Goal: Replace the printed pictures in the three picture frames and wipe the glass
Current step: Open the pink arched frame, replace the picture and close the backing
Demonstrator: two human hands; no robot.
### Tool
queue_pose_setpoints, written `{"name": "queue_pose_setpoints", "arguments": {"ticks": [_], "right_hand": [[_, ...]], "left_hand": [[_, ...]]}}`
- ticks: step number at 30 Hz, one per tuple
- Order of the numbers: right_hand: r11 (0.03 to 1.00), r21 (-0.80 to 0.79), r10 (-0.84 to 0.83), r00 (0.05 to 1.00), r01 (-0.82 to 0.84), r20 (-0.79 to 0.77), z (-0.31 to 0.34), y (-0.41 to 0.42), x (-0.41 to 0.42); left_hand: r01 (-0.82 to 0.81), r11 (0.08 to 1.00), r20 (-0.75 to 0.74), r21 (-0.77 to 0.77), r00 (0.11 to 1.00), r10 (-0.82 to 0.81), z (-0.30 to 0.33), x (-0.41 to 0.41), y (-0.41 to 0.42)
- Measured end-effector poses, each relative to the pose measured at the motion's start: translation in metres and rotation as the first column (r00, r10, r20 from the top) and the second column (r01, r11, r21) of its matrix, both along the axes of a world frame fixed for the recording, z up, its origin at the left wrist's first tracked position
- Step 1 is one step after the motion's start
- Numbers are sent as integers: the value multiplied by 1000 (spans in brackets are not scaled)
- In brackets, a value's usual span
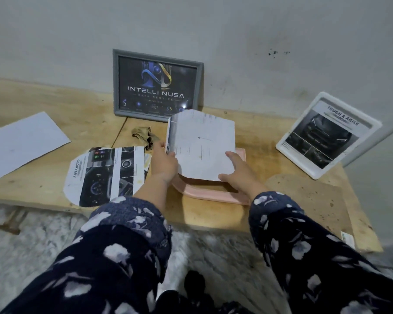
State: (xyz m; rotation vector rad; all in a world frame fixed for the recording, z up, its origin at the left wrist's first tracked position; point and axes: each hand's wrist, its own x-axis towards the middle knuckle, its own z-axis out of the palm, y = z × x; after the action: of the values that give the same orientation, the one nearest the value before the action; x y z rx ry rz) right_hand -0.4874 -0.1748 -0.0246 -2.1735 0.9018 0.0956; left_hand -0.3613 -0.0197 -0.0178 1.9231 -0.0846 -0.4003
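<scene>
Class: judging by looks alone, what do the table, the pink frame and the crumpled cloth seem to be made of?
Table: probably unfinished plywood, pale with visible grain and stains.
Pink frame: likely plastic, smooth with rounded moulded edges.
Crumpled cloth: soft fabric, tan and limp, bunched in folds.

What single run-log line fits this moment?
left hand: holds printed sheet | right hand: steadies sheet | pink frame: flat beneath | cloth: idle

The counter (213, 214) is pale, stained, matt wood. The held sheet (202, 143) is thin white paper, creased. The rag (144, 137) is crumpled tan cloth. The grey frame's (116, 87) glass looks glossy.
</scene>
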Motion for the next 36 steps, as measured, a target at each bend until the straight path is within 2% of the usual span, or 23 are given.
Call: {"name": "queue_pose_setpoints", "arguments": {"ticks": [3,8,12,16,19,23,29,36], "right_hand": [[999,17,49,997,-50,57,14,10,33],[951,-99,297,954,-292,44,24,52,104],[850,-191,499,866,-492,-10,24,102,150],[747,-233,628,776,-623,-62,16,157,183],[666,-321,683,724,-673,-101,15,201,215],[604,-412,703,700,-682,-128,13,243,245],[592,-435,690,705,-679,-161,-4,312,314],[647,-414,637,752,-640,-169,-31,348,375]], "left_hand": [[-107,994,-6,-11,994,107,6,18,21],[-320,947,32,-20,947,320,18,48,81],[-490,871,78,45,871,486,16,54,146],[-563,801,164,202,826,540,10,59,213],[-606,755,190,249,795,575,7,73,261],[-632,731,188,256,774,604,5,94,298],[-586,760,153,279,809,568,-11,166,362],[-502,803,142,322,864,483,-41,231,397]]}}
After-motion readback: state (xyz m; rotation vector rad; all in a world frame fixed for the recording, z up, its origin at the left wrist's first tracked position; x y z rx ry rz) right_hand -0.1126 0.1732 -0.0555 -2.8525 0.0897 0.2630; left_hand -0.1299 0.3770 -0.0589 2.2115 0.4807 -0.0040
